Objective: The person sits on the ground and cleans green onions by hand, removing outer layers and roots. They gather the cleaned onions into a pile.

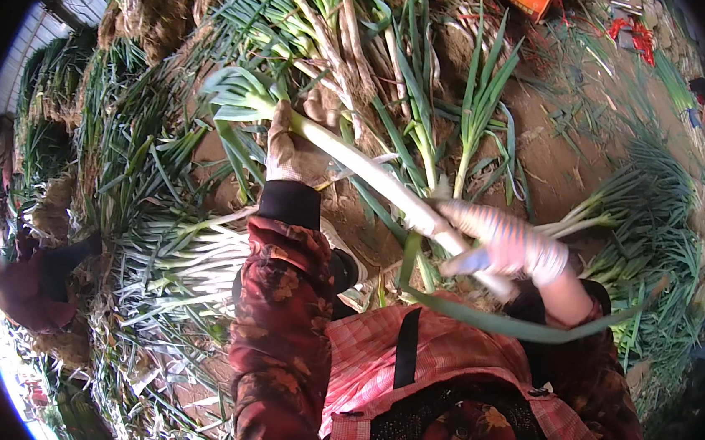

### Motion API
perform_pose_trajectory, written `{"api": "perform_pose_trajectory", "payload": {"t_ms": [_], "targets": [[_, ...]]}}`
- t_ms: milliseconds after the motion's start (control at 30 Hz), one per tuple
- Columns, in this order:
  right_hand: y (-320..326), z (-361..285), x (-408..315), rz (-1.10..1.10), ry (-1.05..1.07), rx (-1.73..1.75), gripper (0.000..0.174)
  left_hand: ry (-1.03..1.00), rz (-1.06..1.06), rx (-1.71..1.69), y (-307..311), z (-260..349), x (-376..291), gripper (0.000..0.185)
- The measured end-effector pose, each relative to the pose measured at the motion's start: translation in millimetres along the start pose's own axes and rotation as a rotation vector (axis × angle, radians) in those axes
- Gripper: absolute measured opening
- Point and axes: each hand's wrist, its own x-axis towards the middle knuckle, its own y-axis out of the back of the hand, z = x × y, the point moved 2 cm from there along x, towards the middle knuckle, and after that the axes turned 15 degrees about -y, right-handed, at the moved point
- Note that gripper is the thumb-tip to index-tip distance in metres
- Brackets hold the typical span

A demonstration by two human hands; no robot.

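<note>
A long, thick green onion [363, 164] slants across in front of me, leafy end at upper left and pale stalk running down to the right. My left hand [299, 146], in a light, soiled glove, grips it just below the leaves. My right hand [508, 237], in a striped knit glove and blurred, closes about the lower stalk, its bluish thumb lying across it. The root end is blurred. A loose green leaf strip [507, 324] curves below my right hand, over the pink checked apron [442, 347]; where it is attached, I cannot tell.
Untrimmed green onions [342, 49] lie ahead on the earthen floor [542, 136]. Paler-stalked onions [198, 257] are laid at left, and a leafy pile [662, 203] spreads at right. Stacked bundles [151, 7] stand upper left. Another person [38, 287] is at far left. Red ties [638, 41] lie upper right.
</note>
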Motion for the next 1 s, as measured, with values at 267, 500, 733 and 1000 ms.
{"api": "perform_pose_trajectory", "payload": {"t_ms": [267,500,733,1000], "targets": [[-30,14,48,-0.262,-0.448,0.705,0.034,0.018,0.112,0.053,8,-2,-9,0.032],[-6,32,-76,-0.055,-0.308,0.543,0.036,-0.406,0.211,0.192,30,119,16,0.03],[9,26,-145,0.284,-0.391,0.465,0.033,-0.272,0.258,0.363,73,115,32,0.026],[99,82,-217,0.508,-0.8,-0.14,0.025,-0.541,0.437,0.436,84,141,24,0.031]]}}
